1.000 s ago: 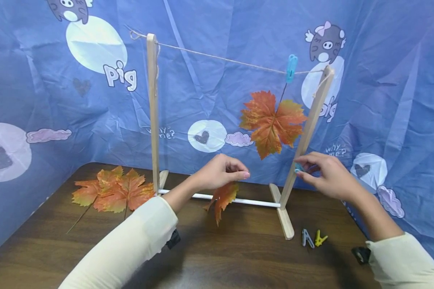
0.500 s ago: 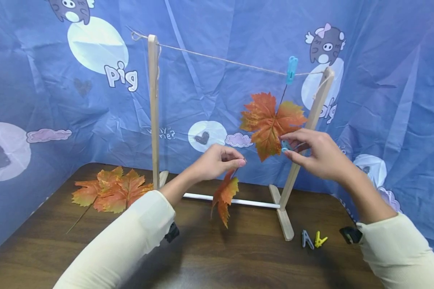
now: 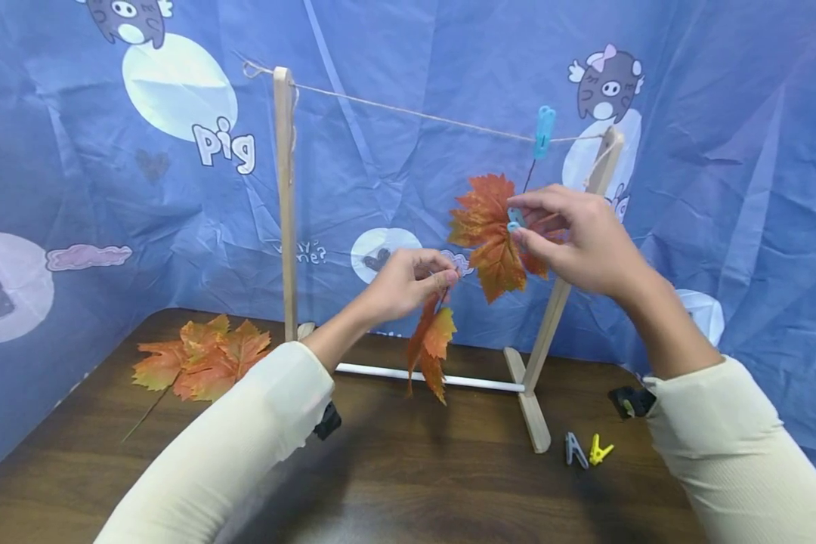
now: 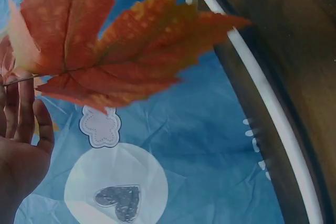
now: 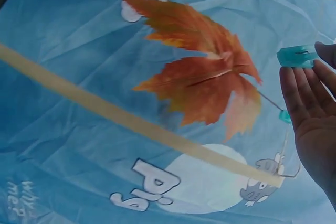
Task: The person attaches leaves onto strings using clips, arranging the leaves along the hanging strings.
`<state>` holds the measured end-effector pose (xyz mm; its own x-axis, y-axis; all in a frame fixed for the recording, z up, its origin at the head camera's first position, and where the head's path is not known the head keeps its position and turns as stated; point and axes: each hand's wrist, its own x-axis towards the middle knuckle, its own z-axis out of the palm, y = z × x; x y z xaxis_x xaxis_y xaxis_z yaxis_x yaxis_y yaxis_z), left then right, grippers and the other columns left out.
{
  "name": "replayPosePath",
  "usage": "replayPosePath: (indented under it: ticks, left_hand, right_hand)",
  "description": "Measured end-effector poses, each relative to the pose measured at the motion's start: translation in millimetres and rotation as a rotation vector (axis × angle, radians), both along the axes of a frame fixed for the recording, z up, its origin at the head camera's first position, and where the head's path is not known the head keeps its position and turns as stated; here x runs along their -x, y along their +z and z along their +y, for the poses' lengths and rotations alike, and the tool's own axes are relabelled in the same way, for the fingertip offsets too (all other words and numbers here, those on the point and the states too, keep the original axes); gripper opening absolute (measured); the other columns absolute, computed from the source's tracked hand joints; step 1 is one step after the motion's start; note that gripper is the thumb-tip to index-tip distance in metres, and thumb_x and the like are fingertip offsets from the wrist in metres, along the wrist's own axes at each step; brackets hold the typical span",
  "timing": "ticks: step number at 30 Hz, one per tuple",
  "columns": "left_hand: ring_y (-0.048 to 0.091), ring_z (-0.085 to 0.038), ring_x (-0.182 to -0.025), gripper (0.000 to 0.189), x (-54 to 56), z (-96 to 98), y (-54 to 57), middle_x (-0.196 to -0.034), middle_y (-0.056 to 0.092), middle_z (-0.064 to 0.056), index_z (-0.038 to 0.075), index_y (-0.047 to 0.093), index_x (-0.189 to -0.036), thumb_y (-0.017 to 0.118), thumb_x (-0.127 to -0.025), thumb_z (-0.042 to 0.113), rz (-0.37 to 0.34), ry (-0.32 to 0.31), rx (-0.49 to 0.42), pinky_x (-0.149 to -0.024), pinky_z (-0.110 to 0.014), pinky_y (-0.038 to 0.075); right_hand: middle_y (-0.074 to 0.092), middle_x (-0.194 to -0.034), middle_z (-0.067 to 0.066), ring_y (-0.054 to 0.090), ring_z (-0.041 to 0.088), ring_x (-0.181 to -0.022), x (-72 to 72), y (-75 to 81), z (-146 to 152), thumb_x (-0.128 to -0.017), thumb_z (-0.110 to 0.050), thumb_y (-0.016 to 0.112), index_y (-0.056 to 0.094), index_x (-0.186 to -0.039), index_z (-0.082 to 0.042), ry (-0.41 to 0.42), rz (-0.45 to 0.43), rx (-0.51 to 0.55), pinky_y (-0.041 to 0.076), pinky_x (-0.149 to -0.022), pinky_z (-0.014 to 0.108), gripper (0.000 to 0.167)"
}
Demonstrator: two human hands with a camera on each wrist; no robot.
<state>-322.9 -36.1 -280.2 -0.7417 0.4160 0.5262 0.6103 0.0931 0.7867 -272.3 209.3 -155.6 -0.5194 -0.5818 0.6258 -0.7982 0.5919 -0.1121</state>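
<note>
My left hand (image 3: 408, 285) pinches the stem of an orange artificial maple leaf (image 3: 432, 344), which dangles below the fingers; in the left wrist view that leaf (image 4: 131, 51) spreads wide past the fingertips. Between thumb and fingers of my right hand (image 3: 578, 238) is a blue clothespin (image 3: 514, 219), seen also as a teal clothespin (image 5: 295, 56) in the right wrist view. Behind that hand a second leaf (image 3: 486, 219) hangs by its stem from another blue clothespin (image 3: 544, 132) on the string (image 3: 415, 113). The right hand covers part of this leaf.
The string runs between two wooden posts (image 3: 285, 204), joined low down by a white rod (image 3: 476, 383). Several loose leaves (image 3: 204, 359) lie at the table's left. A grey clothespin (image 3: 575, 450) and a yellow clothespin (image 3: 600, 449) lie at the right, near the stand's wooden foot (image 3: 536, 423).
My right hand has risen and moved left with its clothespin, now in front of the hanging leaf. The left hand has lifted its leaf higher.
</note>
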Motion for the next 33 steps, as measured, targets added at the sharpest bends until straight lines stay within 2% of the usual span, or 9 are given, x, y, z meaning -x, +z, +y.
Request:
replayPosePath:
  ticks: [4, 8, 12, 16, 20, 26, 33]
  left_hand:
    - [0.07, -0.027, -0.077, 0.013, 2.2, 1.1, 6.6, -0.082, 0.073, -0.012, 0.004, 0.071, -0.1, 0.063, -0.102, 0.014, 0.001, 0.015, -0.02, -0.073, -0.036, 0.056]
    - [0.072, -0.023, -0.077, 0.013, 5.0, 0.7, 13.4, -0.085, 0.074, -0.015, 0.005, 0.071, -0.099, 0.063, -0.102, 0.015, 0.005, 0.036, -0.017, -0.068, -0.03, 0.053]
    - [0.07, -0.022, -0.074, 0.014, 8.1, 0.2, 21.0, -0.084, 0.073, -0.017, 0.004, 0.072, -0.099, 0.064, -0.102, 0.015, 0.026, 0.058, -0.018, -0.062, -0.029, 0.05]
    - [0.068, -0.023, -0.071, 0.016, 13.2, 1.2, 29.1, -0.083, 0.073, -0.017, 0.001, 0.072, -0.1, 0.065, -0.101, 0.015, 0.047, 0.091, -0.036, -0.064, -0.031, 0.053]
    - [0.067, -0.03, -0.071, 0.023, 18.4, 1.6, 37.2, -0.08, 0.071, -0.017, -0.006, 0.071, -0.101, 0.065, -0.101, 0.016, 0.061, 0.097, -0.064, -0.063, -0.031, 0.051]
    - [0.064, -0.04, -0.076, 0.027, 25.1, -0.5, 49.7, -0.08, 0.069, -0.018, -0.006, 0.071, -0.103, 0.063, -0.102, 0.02, 0.079, 0.113, -0.065, -0.059, -0.03, 0.047]
    - [0.064, -0.037, -0.074, 0.027, 34.5, -1.2, 64.0, -0.084, 0.069, -0.025, -0.005, 0.072, -0.105, 0.061, -0.103, 0.02, 0.119, 0.133, -0.078, -0.056, -0.03, 0.046]
  right_hand:
    - [0.071, -0.109, 0.009, 0.069, 0.018, -0.092, -0.5, 12.1, -10, -0.094, -0.003, 0.071, 0.07, -0.126, 0.0, 0.01, 0.026, 0.057, 0.053, -0.082, 0.015, 0.032]
    - [0.072, -0.112, 0.009, 0.066, 0.007, -0.094, -0.7, 25.4, -20, -0.095, -0.003, 0.071, 0.07, -0.125, -0.001, 0.023, 0.059, 0.1, 0.053, -0.083, 0.015, 0.031]
    - [0.071, -0.111, 0.013, 0.063, 0.0, -0.094, 1.2, 38.8, -31, -0.095, -0.003, 0.071, 0.07, -0.126, 0.001, 0.038, 0.072, 0.154, 0.054, -0.084, 0.016, 0.031]
    - [0.066, -0.11, 0.012, 0.062, 0.004, -0.098, 4.6, 50.4, -40, -0.097, -0.004, 0.069, 0.066, -0.13, 0.002, 0.023, 0.046, 0.206, 0.054, -0.088, 0.019, 0.034]
    - [0.062, -0.113, 0.009, 0.062, 0.011, -0.105, 9.6, 60.6, -47, -0.099, -0.004, 0.066, 0.064, -0.133, 0.002, -0.005, 0.021, 0.246, 0.053, -0.094, 0.022, 0.035]
    - [0.062, -0.124, 0.012, 0.062, 0.018, -0.116, 15.8, 75.1, -53, -0.102, -0.008, 0.062, 0.062, -0.136, 0.0, -0.087, 0.029, 0.221, 0.05, -0.1, 0.024, 0.035]
    - [0.063, -0.133, 0.012, 0.061, 0.018, -0.125, 23.4, 88.8, -57, -0.104, -0.011, 0.059, 0.059, -0.14, -0.002, -0.188, 0.017, 0.196, 0.047, -0.104, 0.024, 0.037]
